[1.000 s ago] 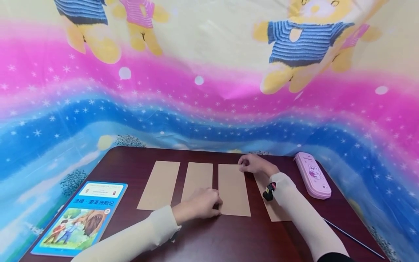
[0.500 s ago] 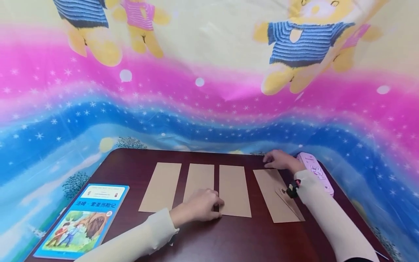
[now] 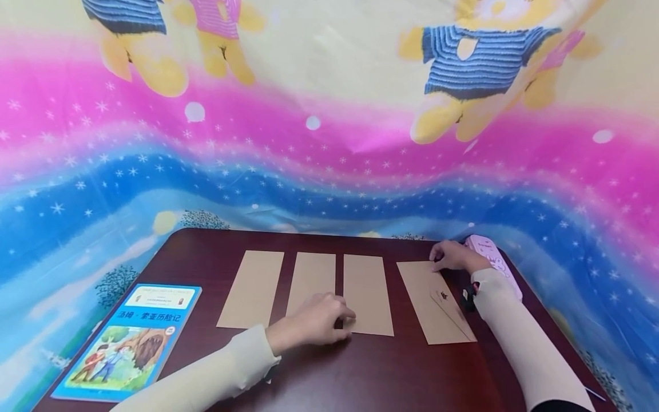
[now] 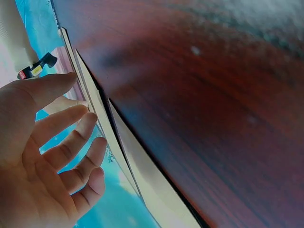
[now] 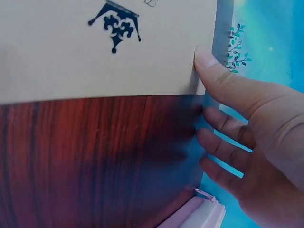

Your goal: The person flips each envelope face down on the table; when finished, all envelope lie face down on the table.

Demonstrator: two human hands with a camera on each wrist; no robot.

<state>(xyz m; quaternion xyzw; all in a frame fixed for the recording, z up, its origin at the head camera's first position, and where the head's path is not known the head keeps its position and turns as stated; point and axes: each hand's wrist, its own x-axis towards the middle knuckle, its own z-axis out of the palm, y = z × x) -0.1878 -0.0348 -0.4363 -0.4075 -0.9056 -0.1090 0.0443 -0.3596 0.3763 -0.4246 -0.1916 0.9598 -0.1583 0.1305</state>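
Note:
Several brown paper cards lie flat in a row on the dark wooden table (image 3: 360,377). My left hand (image 3: 315,321) hovers at or touches the near edge of the third card (image 3: 366,286); its fingers are loosely bent, with nothing between them in the left wrist view. At the far right corner of the rightmost card (image 3: 418,292), my right hand (image 3: 454,256) has its thumb on the paper. The right wrist view shows a black crown print (image 5: 116,28) on that card. There the other visible fingers bend loosely beyond the card, and the index finger is mostly hidden.
A blue illustrated book (image 3: 126,343) lies at the table's left. The pink pencil case (image 3: 507,272) sits at the far right, partly behind my right arm. A thin rod's end (image 3: 595,393) shows near the right edge. Printed cloth (image 3: 329,189) hangs behind.
My right hand has moved right, from the third card's far corner to the rightmost card's far right corner, uncovering its crown print. My left hand stays nearly still.

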